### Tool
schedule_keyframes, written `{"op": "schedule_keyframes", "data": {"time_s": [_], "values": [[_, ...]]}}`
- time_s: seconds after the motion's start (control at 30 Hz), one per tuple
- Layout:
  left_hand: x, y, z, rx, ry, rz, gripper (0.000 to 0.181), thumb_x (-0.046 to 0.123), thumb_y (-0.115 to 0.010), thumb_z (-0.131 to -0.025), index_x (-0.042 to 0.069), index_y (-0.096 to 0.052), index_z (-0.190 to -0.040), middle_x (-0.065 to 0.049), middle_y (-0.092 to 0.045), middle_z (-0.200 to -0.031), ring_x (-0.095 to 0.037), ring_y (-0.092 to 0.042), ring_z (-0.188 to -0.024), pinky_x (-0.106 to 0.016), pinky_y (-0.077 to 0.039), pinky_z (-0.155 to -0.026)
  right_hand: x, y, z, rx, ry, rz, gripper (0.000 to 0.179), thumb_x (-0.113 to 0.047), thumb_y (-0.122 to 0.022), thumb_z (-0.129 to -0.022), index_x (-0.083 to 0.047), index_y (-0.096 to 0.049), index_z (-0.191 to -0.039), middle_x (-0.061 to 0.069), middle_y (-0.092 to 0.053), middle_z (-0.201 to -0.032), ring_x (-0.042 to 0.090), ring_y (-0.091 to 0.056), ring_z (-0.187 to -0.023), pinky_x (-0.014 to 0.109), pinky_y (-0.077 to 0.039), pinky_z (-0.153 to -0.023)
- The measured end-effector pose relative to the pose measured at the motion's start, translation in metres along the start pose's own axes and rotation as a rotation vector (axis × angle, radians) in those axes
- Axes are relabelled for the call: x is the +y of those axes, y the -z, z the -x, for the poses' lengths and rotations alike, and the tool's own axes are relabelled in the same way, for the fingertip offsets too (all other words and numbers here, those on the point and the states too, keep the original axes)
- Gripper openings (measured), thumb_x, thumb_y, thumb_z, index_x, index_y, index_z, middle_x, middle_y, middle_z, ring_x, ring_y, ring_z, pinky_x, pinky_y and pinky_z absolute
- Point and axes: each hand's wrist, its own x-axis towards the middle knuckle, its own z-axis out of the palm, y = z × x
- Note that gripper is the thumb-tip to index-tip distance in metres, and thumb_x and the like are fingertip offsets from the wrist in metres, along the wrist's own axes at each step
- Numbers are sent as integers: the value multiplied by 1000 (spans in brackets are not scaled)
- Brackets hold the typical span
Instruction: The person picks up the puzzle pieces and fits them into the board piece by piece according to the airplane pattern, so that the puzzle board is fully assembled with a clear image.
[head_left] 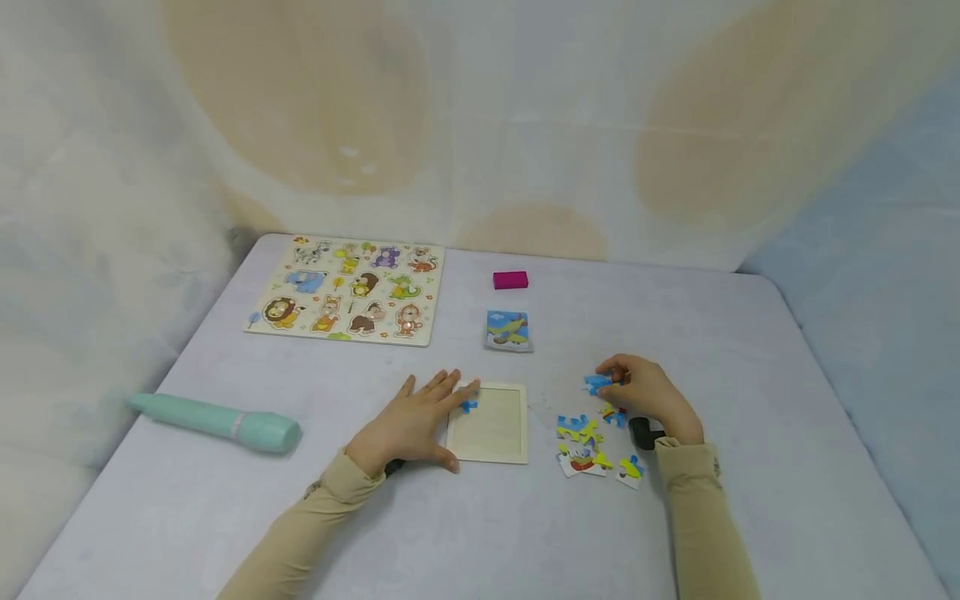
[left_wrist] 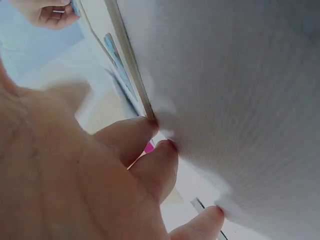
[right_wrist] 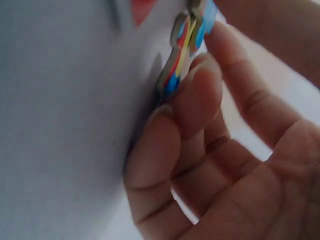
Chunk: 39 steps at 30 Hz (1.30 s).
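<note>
My left hand (head_left: pixel 408 425) lies with its fingers spread at the left edge of a shallow wooden puzzle tray (head_left: pixel 495 429). In the left wrist view its fingertips meet the tray's side (left_wrist: pixel 131 60) and the cloth. One small blue puzzle piece (head_left: pixel 469 407) sits in the tray's upper left, beside a finger. To the right of the tray, my right hand (head_left: pixel 654 398) pinches blue jigsaw pieces (head_left: pixel 597 382) low over the table. The right wrist view shows colourful piece edges (right_wrist: pixel 172 72) at its fingertips. Below this hand lie loose jigsaw pieces (head_left: pixel 581 457), yellow, blue and white, some overlapping.
Behind the tray lies a small airplane picture puzzle (head_left: pixel 507 330), with a magenta block (head_left: pixel 511 280) farther back. An animal puzzle board (head_left: pixel 345 292) occupies the back left. A mint-green microphone-shaped object (head_left: pixel 217 421) lies at the left. Cloth walls border the table's back and sides.
</note>
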Motion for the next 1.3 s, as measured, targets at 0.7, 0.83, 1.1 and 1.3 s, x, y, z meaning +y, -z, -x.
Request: {"op": "schedule_keyframes", "data": {"time_s": [0.7,0.83,1.1,1.3], "values": [[-2,-2,1,-17,-32,-8,111,56,-80,-68,12,-25,-154,-7,-12,-164,-29,-12,-152,-66,-12,-116,-83,-63,-29,-151,60,-167,13,-13,-67,-90,-3,-62,-97,9,-70,-82,12,-66,-64,26,-56,-62],[0,-2,0,-28,-39,14,112,53,-80,-69,9,-24,-154,-6,-15,-163,-26,-14,-152,-65,-10,-117,-101,-80,-35,-155,47,-143,13,-13,-69,-89,-2,-63,-92,8,-68,-75,12,-64,-57,24,-54,-56],[-1,-2,-2,-41,-36,4,112,54,-80,-69,8,-24,-154,-5,-16,-163,-26,-16,-151,-65,-10,-117,-111,-90,-38,-124,29,-101,12,-12,-71,-87,-2,-66,-91,4,-65,-72,9,-60,-55,20,-51,-53],[-2,-2,-2,-40,-36,10,112,54,-80,-69,8,-24,-154,-5,-16,-163,-26,-16,-151,-64,-10,-117,-111,-92,-40,-150,7,-193,12,-9,-70,-88,0,-64,-91,7,-65,-71,10,-62,-54,23,-54,-54]]}}
